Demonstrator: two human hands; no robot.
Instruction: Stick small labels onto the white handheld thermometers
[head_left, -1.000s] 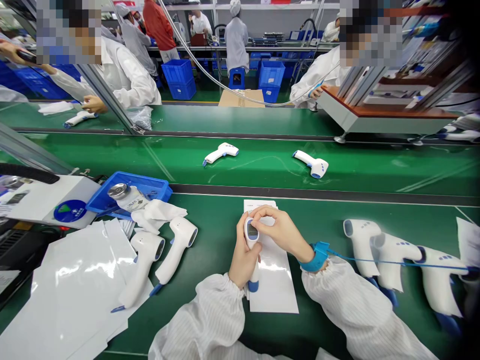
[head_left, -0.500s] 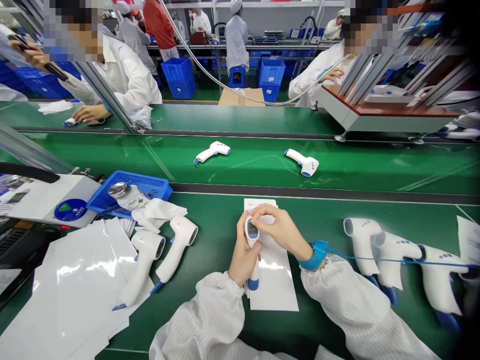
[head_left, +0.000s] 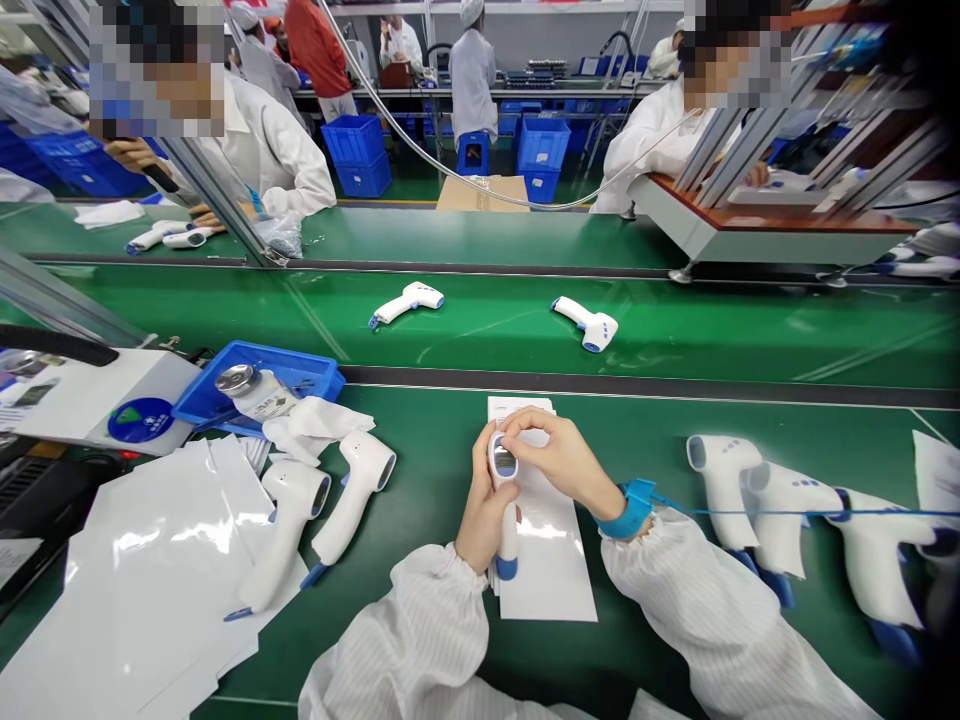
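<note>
My left hand (head_left: 486,510) is wrapped round a white infrared thermometer (head_left: 508,540), its small grey screen facing up and the blue end of its handle towards me. The fingers of my right hand (head_left: 551,455) are bent together at the top of the thermometer, touching it beside the screen. Whether they pinch anything thin there is hidden. A blue wrist strap (head_left: 630,508) with a cord circles my right wrist. Beneath both hands lies a stack of white glossy sheets (head_left: 559,580).
More thermometers lie to the left (head_left: 356,495) and right (head_left: 724,485) of my hands. Loose glossy sheets (head_left: 150,560) and a blue tray (head_left: 307,372) with a bottle are on the left. Two thermometers ride the green conveyor belt (head_left: 487,330). Co-workers sit across it.
The two thermometers on the belt have moved a little left. My hands stay nearly in place. Across the belt, the left co-worker's hands have shifted and the right co-worker's hand has moved right.
</note>
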